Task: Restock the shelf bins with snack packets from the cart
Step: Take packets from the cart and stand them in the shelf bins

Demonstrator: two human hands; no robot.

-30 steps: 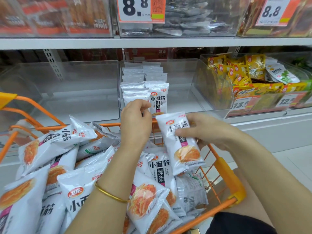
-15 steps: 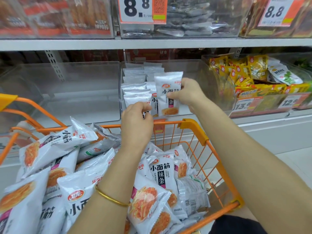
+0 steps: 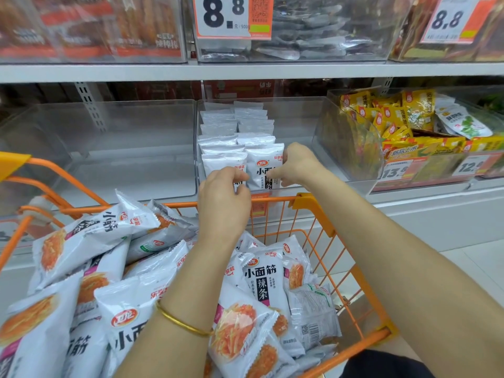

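I'm leaning over the orange cart (image 3: 308, 203), where the white snack packets (image 3: 261, 282) are lying heaped and overlapping beneath my forearms. Past its far rim, my left hand (image 3: 223, 203) is curling its fingers against the foremost packet of the left row (image 3: 221, 159). I cannot tell whether it is pinching that packet or only bracing it. My right hand (image 3: 298, 165) is pinching the right edge of the front packet (image 3: 263, 167) between thumb and bent fingers. It is holding the packet upright at the head of the right row, just inside the front wall of the clear middle bin (image 3: 305, 124).

To do this well, I'm judging that I should be seating its bottom edge flat on the bin floor and pressing it back against the packets behind, label facing out. I should be letting go only while the left hand is steadying both rows, since these slick, puffy bags look likely to topple forward.
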